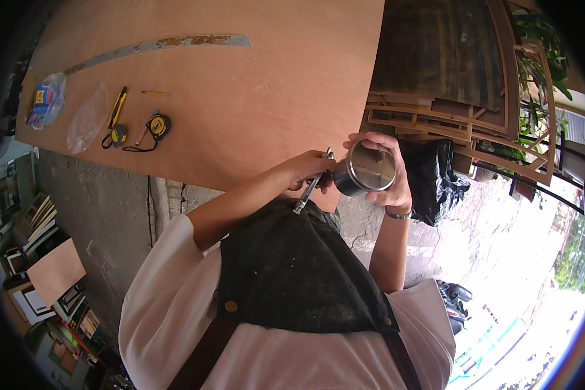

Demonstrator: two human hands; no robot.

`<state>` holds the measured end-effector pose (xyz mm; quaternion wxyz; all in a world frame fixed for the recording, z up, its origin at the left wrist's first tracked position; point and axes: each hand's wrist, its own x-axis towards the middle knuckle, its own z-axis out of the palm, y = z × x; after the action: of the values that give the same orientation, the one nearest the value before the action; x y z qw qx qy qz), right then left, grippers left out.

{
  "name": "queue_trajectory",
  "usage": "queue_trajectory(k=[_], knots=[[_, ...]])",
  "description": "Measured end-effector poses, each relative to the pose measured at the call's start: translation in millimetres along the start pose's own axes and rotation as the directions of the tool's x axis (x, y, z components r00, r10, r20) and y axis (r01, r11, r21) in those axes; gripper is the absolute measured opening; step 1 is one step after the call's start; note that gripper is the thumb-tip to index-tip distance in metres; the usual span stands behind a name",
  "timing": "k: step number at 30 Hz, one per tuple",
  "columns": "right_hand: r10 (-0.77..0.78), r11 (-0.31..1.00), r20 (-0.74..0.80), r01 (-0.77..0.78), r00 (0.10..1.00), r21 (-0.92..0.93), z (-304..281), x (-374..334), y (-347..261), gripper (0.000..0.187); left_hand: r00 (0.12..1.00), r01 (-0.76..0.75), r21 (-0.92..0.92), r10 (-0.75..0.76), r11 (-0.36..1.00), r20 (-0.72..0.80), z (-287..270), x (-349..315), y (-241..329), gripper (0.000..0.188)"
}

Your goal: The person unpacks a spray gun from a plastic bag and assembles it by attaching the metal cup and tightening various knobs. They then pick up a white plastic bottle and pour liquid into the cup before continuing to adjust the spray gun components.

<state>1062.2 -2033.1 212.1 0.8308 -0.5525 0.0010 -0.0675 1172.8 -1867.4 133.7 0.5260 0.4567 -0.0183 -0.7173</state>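
Over the near edge of the board, my right hand [396, 170] wraps round a shiny metal cup [372, 168], fingers over its far side and thumb below. The cup is tilted, with its round end toward me. Just left of it, my left hand [311, 170] is closed on a slim silver metal tool [311, 193]. That tool slants down toward my dark apron, and its far end pokes up above my fingers. Its exact kind is unclear. My left fingertips are close beside the cup; whether they touch it, I cannot tell.
On the wooden board [266, 97] lie two tape measures [157, 125], a yellow utility knife [117, 107], a pencil [156, 93], clear plastic bags [88, 120] and a worn grey strip [195, 41]. Wooden frames [429, 123] and a black plastic bag [432, 185] stand at right.
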Motion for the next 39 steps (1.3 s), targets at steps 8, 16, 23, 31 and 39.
queue_trajectory(k=[8, 16, 23, 31, 39], knots=[[-0.007, 1.000, 0.054, 0.006, 0.999, 0.009, 0, -1, -1, 0.098, 0.998, 0.005, 0.029, -0.003, 1.000, -0.057, 3, 0, -4, 0.030], [-0.011, 0.999, 0.153, 0.019, 0.988, -0.051, -1, -5, -1, 0.095, 0.997, -0.009, 0.033, 0.011, 0.999, -0.070, 3, -1, -8, 0.030], [0.055, 0.986, 0.191, -0.024, 0.980, -0.163, 2, -5, -9, 0.092, 1.000, -0.006, -0.018, 0.006, 1.000, 0.018, -7, -1, -13, 0.027], [0.044, 0.973, 0.220, 0.008, 0.974, -0.229, -2, -6, -12, 0.092, 1.000, 0.010, 0.031, -0.011, 0.999, 0.023, -8, 3, -14, 0.029], [0.046, 0.966, 0.268, 0.025, 0.962, -0.259, 0, -9, -14, 0.091, 0.999, 0.030, 0.130, -0.034, 0.991, 0.027, -7, 6, -11, 0.027]])
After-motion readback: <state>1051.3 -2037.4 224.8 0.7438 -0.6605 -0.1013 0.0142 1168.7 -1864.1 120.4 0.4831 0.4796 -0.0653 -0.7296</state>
